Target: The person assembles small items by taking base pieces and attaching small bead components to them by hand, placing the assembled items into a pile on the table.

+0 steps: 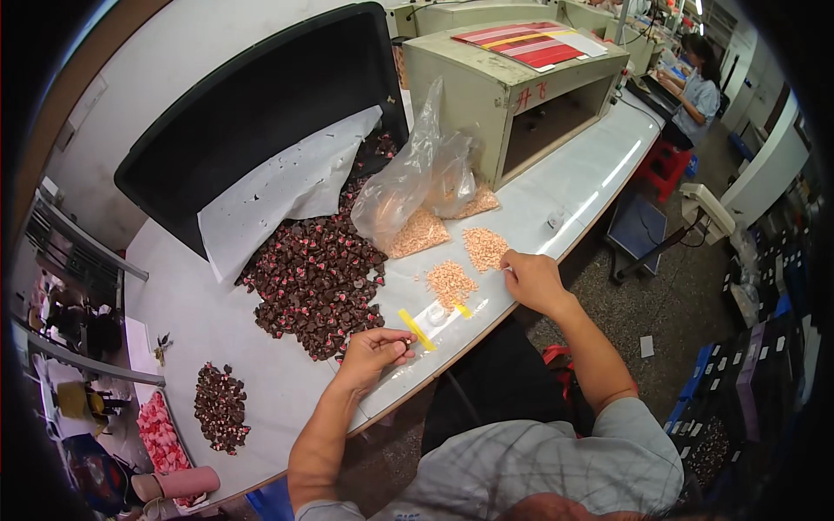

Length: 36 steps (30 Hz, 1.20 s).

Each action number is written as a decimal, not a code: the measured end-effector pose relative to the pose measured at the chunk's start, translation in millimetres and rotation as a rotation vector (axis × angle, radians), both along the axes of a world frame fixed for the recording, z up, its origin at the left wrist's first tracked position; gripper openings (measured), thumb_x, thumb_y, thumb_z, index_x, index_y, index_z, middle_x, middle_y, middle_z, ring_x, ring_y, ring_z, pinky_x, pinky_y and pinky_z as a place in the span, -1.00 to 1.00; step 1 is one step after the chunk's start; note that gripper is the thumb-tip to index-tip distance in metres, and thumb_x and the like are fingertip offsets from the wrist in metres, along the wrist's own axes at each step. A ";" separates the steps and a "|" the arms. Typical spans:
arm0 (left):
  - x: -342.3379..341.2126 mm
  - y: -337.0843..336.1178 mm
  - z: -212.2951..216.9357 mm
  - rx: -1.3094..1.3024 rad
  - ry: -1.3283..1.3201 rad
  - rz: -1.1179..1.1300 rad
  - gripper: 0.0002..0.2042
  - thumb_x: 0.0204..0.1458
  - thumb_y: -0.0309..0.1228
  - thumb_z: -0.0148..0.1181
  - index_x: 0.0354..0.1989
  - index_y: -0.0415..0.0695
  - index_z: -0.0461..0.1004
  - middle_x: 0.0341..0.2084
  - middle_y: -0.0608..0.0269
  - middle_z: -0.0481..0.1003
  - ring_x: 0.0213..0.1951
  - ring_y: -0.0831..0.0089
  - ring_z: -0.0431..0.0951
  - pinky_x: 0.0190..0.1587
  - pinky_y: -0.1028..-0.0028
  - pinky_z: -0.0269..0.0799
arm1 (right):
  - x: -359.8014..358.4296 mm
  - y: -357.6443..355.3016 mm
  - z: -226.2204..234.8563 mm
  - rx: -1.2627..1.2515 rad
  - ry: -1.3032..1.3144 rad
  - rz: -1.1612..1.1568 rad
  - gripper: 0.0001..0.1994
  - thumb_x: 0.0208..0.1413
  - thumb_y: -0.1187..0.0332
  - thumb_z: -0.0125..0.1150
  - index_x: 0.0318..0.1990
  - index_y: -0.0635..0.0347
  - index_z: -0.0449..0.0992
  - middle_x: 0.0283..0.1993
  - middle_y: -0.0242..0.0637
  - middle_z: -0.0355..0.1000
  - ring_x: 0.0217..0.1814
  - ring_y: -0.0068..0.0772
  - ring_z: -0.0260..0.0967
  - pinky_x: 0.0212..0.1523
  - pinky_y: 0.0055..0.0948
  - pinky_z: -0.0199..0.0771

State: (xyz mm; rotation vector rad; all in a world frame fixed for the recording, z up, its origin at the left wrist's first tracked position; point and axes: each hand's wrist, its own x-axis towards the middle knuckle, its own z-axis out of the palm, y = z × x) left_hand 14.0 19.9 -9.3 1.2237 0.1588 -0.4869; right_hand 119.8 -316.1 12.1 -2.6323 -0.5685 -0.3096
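Note:
My left hand (369,356) is closed in a pinch near the table's front edge, with a small dark piece at its fingertips, its details too small to make out. My right hand (536,280) has its fingers drawn together at the edge of a small pile of beige pieces (483,247); whether it holds one is hidden. A second beige pile (451,283) lies between the hands. Below that pile, a white strip with yellow tape (417,330) at its ends bears a small clear round item (437,315). Left of these spreads a large heap of dark brown and pink pieces (317,282).
A tipped black bin (261,95) with a white sheet (287,187) stands behind the heap. Clear bags of beige pieces (417,233) lean beside a greenish metal box (460,104). A smaller dark pile (220,408) lies left. Another person (695,91) sits far right.

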 end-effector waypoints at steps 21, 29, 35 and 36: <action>-1.8 -1.9 9.5 -0.066 -0.049 -0.131 -0.75 0.12 -0.47 0.28 -0.06 -0.28 0.51 -0.11 0.08 0.59 -0.19 0.39 0.65 -0.18 0.54 0.59 | -32.1 47.6 35.5 0.557 0.057 0.349 -0.84 -0.14 0.69 0.19 -0.40 0.25 0.40 -0.32 -0.24 0.48 -0.40 -0.44 0.45 -0.43 -0.56 0.42; -3.0 4.4 6.8 -0.023 0.017 -0.195 -0.80 0.15 -0.42 0.26 -0.11 -0.23 0.53 -0.14 0.14 0.60 -0.20 0.40 0.65 -0.21 0.52 0.58 | -51.9 116.0 32.1 0.288 0.083 0.769 -0.83 -0.05 0.56 0.31 -0.31 0.23 0.44 -0.42 -0.16 0.47 -0.40 -0.08 0.50 -0.41 -0.25 0.48; -2.2 3.2 5.6 -0.049 0.021 -0.189 -0.82 0.14 -0.41 0.29 -0.17 -0.25 0.53 -0.25 0.17 0.60 -0.26 0.44 0.66 -0.23 0.55 0.60 | -59.9 126.2 31.6 0.321 0.051 0.753 -0.89 0.03 0.52 0.26 -0.31 0.20 0.45 -0.43 -0.17 0.46 -0.41 -0.07 0.49 -0.43 -0.20 0.46; -1.7 2.0 4.3 -0.053 0.024 -0.186 -0.82 0.14 -0.41 0.29 -0.17 -0.25 0.52 -0.26 0.17 0.60 -0.27 0.45 0.66 -0.23 0.56 0.60 | -63.7 126.6 29.9 0.344 0.032 0.695 -0.88 0.02 0.54 0.26 -0.29 0.20 0.46 -0.43 -0.17 0.46 -0.41 -0.07 0.49 -0.43 -0.20 0.47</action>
